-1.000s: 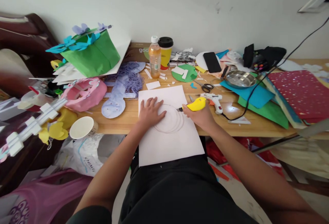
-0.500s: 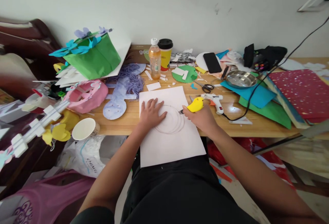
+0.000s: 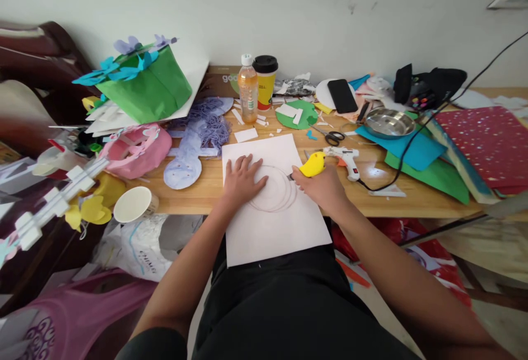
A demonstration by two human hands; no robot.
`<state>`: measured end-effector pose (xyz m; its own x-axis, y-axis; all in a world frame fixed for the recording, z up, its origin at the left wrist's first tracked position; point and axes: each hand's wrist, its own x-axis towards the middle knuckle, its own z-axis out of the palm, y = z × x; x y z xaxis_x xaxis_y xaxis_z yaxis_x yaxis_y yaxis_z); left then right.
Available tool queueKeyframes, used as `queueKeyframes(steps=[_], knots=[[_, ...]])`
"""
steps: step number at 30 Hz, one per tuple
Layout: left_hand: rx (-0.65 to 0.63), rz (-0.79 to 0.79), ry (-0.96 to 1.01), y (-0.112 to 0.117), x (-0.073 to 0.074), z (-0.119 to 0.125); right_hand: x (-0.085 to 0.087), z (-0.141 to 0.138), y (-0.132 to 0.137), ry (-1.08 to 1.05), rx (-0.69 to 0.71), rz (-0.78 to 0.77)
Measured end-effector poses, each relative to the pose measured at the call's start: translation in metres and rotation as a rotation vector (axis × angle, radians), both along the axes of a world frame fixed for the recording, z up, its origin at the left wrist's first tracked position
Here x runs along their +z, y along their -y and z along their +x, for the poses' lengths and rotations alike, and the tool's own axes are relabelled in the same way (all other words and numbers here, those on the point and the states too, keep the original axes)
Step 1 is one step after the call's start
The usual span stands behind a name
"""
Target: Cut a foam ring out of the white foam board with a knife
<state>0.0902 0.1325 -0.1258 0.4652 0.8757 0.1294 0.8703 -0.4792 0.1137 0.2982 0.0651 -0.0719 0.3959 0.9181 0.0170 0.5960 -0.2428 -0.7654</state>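
A white foam-board-like sheet (image 3: 276,239) lies partly on the table and partly over my lap, with overlapping pencil circles drawn on it. My left hand (image 3: 244,183) presses flat on the sheet, fingers spread, over the left side of the circles. My right hand (image 3: 324,188) is closed around a craft knife (image 3: 312,165) with a chunky yellow handle. Its dark tip points left and meets the right edge of the circles; the blade itself is too small to make out.
Beyond the sheet are scissors (image 3: 333,137), a glue gun (image 3: 345,160) with a black cord, a drink bottle (image 3: 248,93) and a lidded yellow cup (image 3: 266,87). Paper crafts, including a green basket (image 3: 150,87), crowd the left. A metal bowl (image 3: 390,123) sits right.
The whole view has shifted slightly. Both hands and the knife keep nearly the same places on the sheet.
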Motion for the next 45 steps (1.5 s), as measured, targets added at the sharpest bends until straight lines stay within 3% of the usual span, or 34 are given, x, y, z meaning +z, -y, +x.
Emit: queueKeyframes(steps=[6,11,21,28,34,41,45], knots=[[0.003,-0.012,0.015,0.0,-0.001,0.001,0.006,-0.001,0.016,0.093,-0.056,-0.068],[-0.008,-0.009,0.024,-0.001,-0.002,0.0,0.002,0.004,0.016,0.038,0.027,-0.007],[-0.016,-0.008,0.042,-0.001,-0.002,-0.001,0.007,0.015,0.008,0.005,0.095,-0.106],[-0.011,-0.009,0.036,-0.001,-0.004,-0.001,0.017,0.008,0.004,0.028,0.111,0.098],[-0.014,0.01,0.041,-0.001,-0.005,-0.001,0.001,0.013,-0.001,-0.018,0.149,0.019],[-0.012,0.001,0.032,-0.001,-0.003,-0.001,-0.012,0.028,0.006,-0.019,0.29,0.066],[-0.013,-0.001,0.028,-0.001,-0.003,-0.001,-0.014,0.029,0.009,-0.027,0.291,0.07]])
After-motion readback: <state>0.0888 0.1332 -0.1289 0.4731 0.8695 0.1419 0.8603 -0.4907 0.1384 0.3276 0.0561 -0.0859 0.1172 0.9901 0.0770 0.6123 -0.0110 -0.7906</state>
